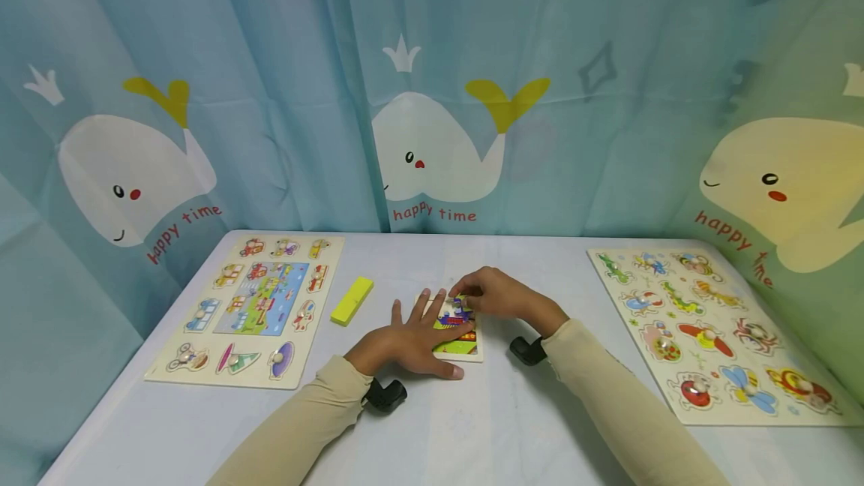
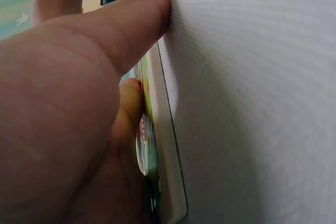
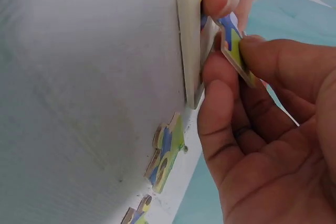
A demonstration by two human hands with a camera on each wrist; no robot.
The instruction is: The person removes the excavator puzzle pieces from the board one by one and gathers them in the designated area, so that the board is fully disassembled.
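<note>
A small jigsaw puzzle in a pale wooden frame (image 1: 466, 356) lies on the table, its picture partly covered by my hands. Spread over its left side, my left hand (image 1: 415, 340) has its fingers stretched out, some resting on the puzzle; its thumb reaches down to the tabletop by the near edge. At the far right corner of the frame, my right hand (image 1: 498, 293) pinches a blue and green jigsaw piece (image 3: 231, 45) between thumb and fingers, held tilted. Two loose jigsaw pieces, one whole (image 3: 167, 153) and one cut off by the view, lie on the table beyond the frame.
A yellow block (image 1: 352, 301) lies left of the puzzle. Farther left is a vehicle peg board (image 1: 304, 370); an insect peg board (image 1: 648, 366) lies at the right. A blue whale-print curtain (image 1: 304, 133) hangs behind the table.
</note>
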